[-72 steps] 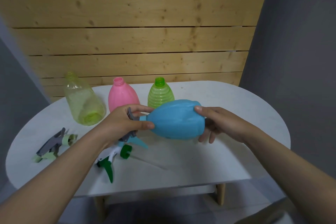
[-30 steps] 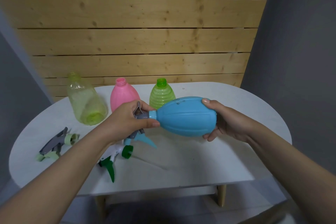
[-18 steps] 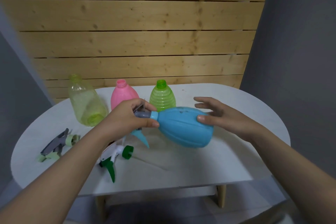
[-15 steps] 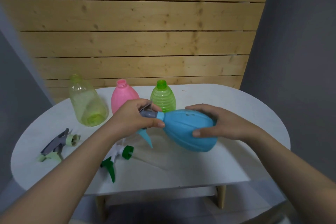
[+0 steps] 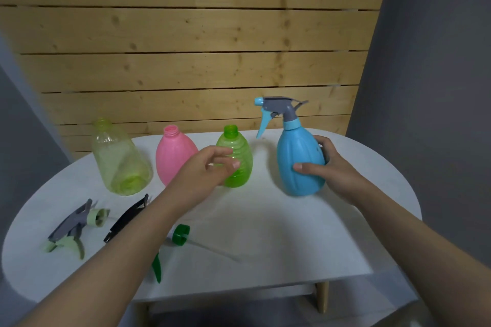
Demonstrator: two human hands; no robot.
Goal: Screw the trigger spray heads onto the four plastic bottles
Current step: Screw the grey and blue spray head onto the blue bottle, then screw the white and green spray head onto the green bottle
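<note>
You have four bottles standing on the white table [image 5: 265,247]: a blue bottle [image 5: 300,164] with its grey-and-blue spray head [image 5: 279,111] already on, a green ribbed bottle [image 5: 237,156], a pink bottle [image 5: 171,156] and a clear yellowish bottle [image 5: 119,162], the last three with bare necks; three loose heads lie at the front left: a grey and pale-green head [image 5: 74,225], a black head [image 5: 125,218] and a green-collared head [image 5: 178,236] partly hidden under your left forearm; your right hand [image 5: 329,167] wraps the blue bottle's side; your left hand [image 5: 207,167] hovers loosely curled and empty in front of the green bottle, covering its left side; wooden slats [image 5: 199,34] stand behind; no readable writing.
</note>
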